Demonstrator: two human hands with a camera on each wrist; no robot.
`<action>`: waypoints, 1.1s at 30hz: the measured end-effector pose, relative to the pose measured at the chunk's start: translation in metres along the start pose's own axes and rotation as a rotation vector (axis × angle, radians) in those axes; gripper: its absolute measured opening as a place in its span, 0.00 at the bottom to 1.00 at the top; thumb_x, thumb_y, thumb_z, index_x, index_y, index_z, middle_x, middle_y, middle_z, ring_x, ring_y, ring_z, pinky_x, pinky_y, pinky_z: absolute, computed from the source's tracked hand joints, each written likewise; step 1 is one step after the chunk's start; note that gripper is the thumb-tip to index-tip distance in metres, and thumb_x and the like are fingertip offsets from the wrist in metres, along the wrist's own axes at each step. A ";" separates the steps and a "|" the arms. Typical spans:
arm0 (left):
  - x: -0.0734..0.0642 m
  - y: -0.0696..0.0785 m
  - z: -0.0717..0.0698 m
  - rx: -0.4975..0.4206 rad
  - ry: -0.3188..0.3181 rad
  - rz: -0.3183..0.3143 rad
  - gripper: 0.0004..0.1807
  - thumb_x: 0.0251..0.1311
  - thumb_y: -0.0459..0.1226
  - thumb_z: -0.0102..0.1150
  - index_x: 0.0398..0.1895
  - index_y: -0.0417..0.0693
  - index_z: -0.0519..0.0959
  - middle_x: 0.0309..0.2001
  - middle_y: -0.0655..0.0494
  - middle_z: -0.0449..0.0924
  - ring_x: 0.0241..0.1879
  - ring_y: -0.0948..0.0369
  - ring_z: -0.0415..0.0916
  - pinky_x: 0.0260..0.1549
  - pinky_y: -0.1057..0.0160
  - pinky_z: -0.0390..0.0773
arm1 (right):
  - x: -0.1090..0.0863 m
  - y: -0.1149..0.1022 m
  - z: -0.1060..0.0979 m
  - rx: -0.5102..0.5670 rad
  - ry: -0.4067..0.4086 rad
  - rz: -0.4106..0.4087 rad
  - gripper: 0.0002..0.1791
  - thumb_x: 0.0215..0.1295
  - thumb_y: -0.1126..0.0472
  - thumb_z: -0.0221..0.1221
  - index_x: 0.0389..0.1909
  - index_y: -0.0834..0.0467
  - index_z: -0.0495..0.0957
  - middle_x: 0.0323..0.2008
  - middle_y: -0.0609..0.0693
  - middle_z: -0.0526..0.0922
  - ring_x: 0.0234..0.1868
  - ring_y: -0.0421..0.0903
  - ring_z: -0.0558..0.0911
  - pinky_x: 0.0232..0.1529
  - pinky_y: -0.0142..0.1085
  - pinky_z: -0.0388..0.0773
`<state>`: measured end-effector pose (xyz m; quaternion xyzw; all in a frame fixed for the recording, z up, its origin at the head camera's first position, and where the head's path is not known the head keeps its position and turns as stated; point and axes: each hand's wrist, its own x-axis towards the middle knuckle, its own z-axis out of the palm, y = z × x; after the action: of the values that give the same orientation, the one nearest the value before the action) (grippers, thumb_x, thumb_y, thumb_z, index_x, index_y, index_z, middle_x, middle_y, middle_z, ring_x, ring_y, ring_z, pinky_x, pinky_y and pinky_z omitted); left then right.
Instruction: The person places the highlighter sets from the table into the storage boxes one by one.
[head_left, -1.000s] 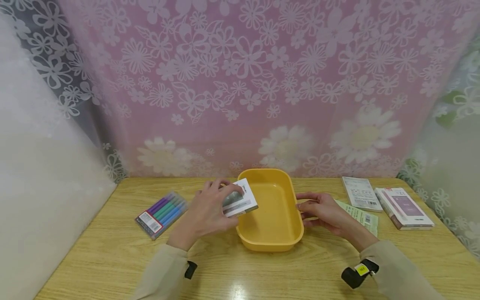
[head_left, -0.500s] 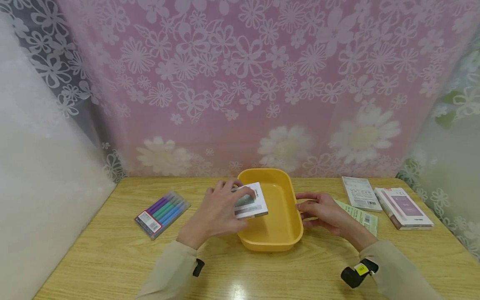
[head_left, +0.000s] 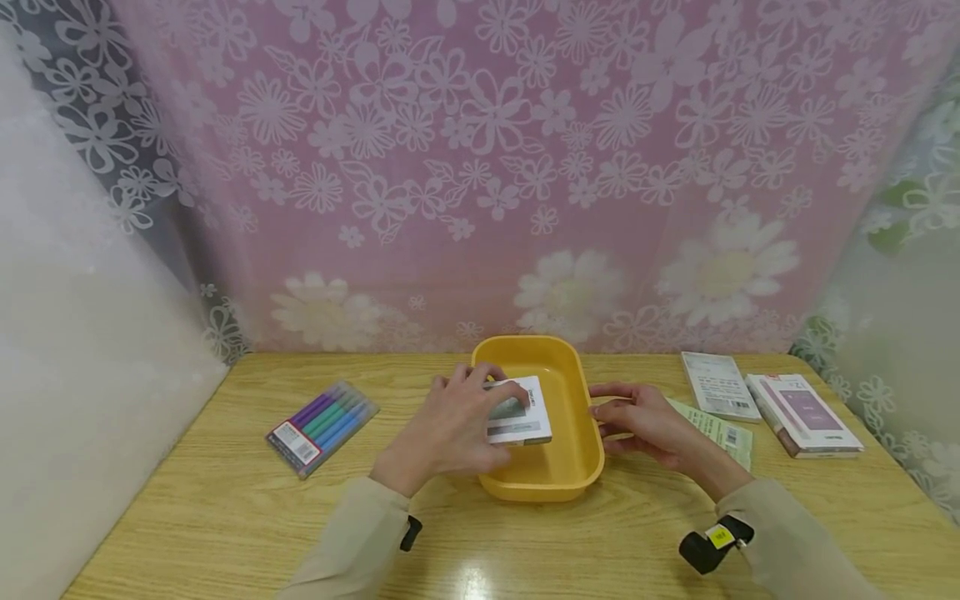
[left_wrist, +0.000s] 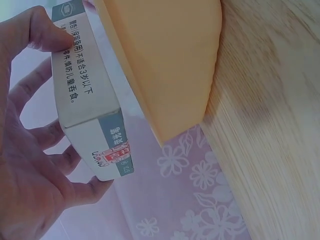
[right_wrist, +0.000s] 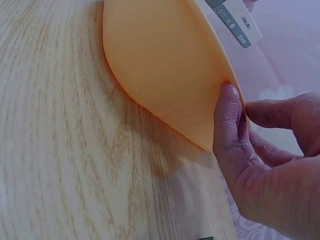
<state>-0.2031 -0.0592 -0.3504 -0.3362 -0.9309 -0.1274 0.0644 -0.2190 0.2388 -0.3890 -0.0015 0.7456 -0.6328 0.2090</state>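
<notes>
My left hand (head_left: 461,421) grips a small white and grey-green printed box (head_left: 521,417) over the left half of a yellow plastic bin (head_left: 538,493). In the left wrist view, the thumb lies on the box's broad lettered side and the fingers curl round the other side. The bin stands upright on the table. My right hand (head_left: 648,425) touches the outside of the bin's right wall near the rim, its fingers fairly straight. In the right wrist view, the thumb (right_wrist: 227,112) rests against the outer wall.
A clear pack of coloured pens (head_left: 322,429) lies on the wooden table (head_left: 225,517) to the left. On the right are a green packet (head_left: 720,429), a white flat pack (head_left: 720,387) and a white and purple box (head_left: 806,415). A pink flowered curtain (head_left: 450,167) hangs behind.
My left hand has moved right with the box, from the bin's left rim to over its inside. The right hand stays at the bin's right wall.
</notes>
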 end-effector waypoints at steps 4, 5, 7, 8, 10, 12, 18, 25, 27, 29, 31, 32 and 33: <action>0.003 0.004 0.001 0.001 -0.024 0.007 0.28 0.50 0.49 0.68 0.57 0.74 0.75 0.64 0.56 0.71 0.54 0.53 0.68 0.46 0.48 0.70 | 0.000 0.000 0.000 -0.006 0.004 0.008 0.33 0.74 0.58 0.58 0.74 0.67 0.61 0.42 0.49 0.88 0.37 0.43 0.87 0.38 0.35 0.88; 0.004 0.004 0.001 0.001 -0.031 0.009 0.28 0.50 0.49 0.68 0.57 0.74 0.75 0.64 0.56 0.71 0.54 0.53 0.68 0.47 0.47 0.70 | 0.000 -0.001 0.000 -0.005 0.003 0.009 0.33 0.74 0.58 0.58 0.74 0.67 0.61 0.43 0.49 0.88 0.38 0.44 0.87 0.38 0.35 0.88; 0.006 0.006 0.002 0.000 -0.043 0.013 0.28 0.50 0.49 0.68 0.58 0.74 0.75 0.65 0.56 0.71 0.54 0.53 0.68 0.47 0.47 0.70 | 0.000 -0.001 0.000 -0.003 0.004 0.011 0.34 0.74 0.58 0.58 0.75 0.67 0.60 0.43 0.50 0.88 0.38 0.44 0.87 0.38 0.35 0.88; 0.007 0.007 0.002 -0.002 -0.047 0.016 0.28 0.50 0.49 0.67 0.58 0.74 0.75 0.65 0.56 0.71 0.54 0.53 0.68 0.47 0.47 0.70 | 0.000 -0.001 0.000 -0.003 0.005 0.011 0.34 0.74 0.59 0.58 0.75 0.67 0.60 0.44 0.51 0.88 0.39 0.44 0.87 0.38 0.35 0.88; 0.008 0.008 0.003 -0.002 -0.055 0.022 0.28 0.49 0.48 0.67 0.57 0.75 0.76 0.65 0.56 0.71 0.54 0.53 0.68 0.48 0.47 0.71 | 0.000 -0.001 0.000 -0.002 0.007 0.012 0.34 0.74 0.59 0.58 0.75 0.67 0.60 0.45 0.51 0.88 0.39 0.45 0.88 0.39 0.36 0.88; 0.010 0.010 0.004 -0.002 -0.063 0.029 0.28 0.49 0.48 0.67 0.57 0.75 0.76 0.64 0.56 0.71 0.54 0.54 0.68 0.48 0.47 0.71 | 0.000 -0.001 0.000 -0.003 0.011 0.012 0.34 0.74 0.59 0.58 0.75 0.67 0.60 0.45 0.51 0.88 0.39 0.45 0.88 0.38 0.36 0.88; 0.014 0.015 0.008 0.012 -0.083 0.040 0.28 0.48 0.48 0.68 0.57 0.76 0.76 0.63 0.58 0.71 0.56 0.54 0.68 0.48 0.47 0.72 | -0.001 -0.001 0.000 -0.009 0.009 0.011 0.34 0.74 0.59 0.58 0.75 0.67 0.60 0.44 0.51 0.88 0.39 0.46 0.88 0.39 0.36 0.88; 0.020 0.019 0.012 0.002 -0.101 0.049 0.28 0.49 0.50 0.69 0.57 0.75 0.76 0.62 0.58 0.72 0.55 0.55 0.67 0.49 0.46 0.73 | 0.001 0.000 0.000 -0.010 0.015 0.019 0.33 0.74 0.58 0.58 0.74 0.66 0.61 0.43 0.50 0.88 0.38 0.45 0.87 0.38 0.36 0.88; 0.021 0.019 0.014 -0.003 -0.105 0.051 0.28 0.49 0.50 0.70 0.57 0.75 0.76 0.62 0.58 0.72 0.56 0.55 0.68 0.50 0.45 0.73 | 0.001 0.000 -0.001 -0.010 0.014 0.021 0.33 0.74 0.58 0.58 0.74 0.66 0.61 0.42 0.49 0.88 0.38 0.44 0.87 0.38 0.36 0.88; 0.023 0.020 0.015 -0.006 -0.111 0.052 0.28 0.50 0.50 0.70 0.57 0.74 0.76 0.62 0.58 0.72 0.56 0.55 0.68 0.50 0.46 0.73 | 0.001 0.001 -0.001 -0.005 0.015 0.025 0.33 0.74 0.58 0.58 0.74 0.66 0.61 0.42 0.48 0.88 0.38 0.44 0.87 0.38 0.35 0.88; 0.024 0.020 0.017 -0.012 -0.116 0.051 0.28 0.49 0.51 0.71 0.57 0.75 0.76 0.62 0.59 0.72 0.56 0.55 0.68 0.51 0.47 0.74 | 0.001 0.000 -0.001 -0.002 0.012 0.026 0.33 0.74 0.58 0.58 0.75 0.66 0.60 0.42 0.48 0.87 0.38 0.44 0.87 0.38 0.35 0.88; 0.024 0.020 0.018 -0.013 -0.120 0.050 0.28 0.49 0.51 0.71 0.57 0.75 0.76 0.63 0.59 0.72 0.56 0.55 0.68 0.50 0.48 0.74 | 0.001 0.001 -0.001 0.000 0.012 0.027 0.33 0.74 0.58 0.58 0.75 0.66 0.60 0.42 0.48 0.87 0.38 0.44 0.87 0.38 0.35 0.88; 0.025 0.020 0.019 -0.013 -0.123 0.049 0.28 0.49 0.51 0.71 0.57 0.75 0.76 0.62 0.59 0.72 0.56 0.55 0.68 0.50 0.48 0.74 | 0.001 0.000 -0.001 0.000 0.012 0.028 0.34 0.74 0.58 0.58 0.75 0.65 0.60 0.42 0.48 0.87 0.38 0.44 0.87 0.38 0.35 0.88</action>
<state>-0.2098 -0.0236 -0.3598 -0.3663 -0.9238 -0.1109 0.0082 -0.2202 0.2397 -0.3896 0.0126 0.7466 -0.6300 0.2133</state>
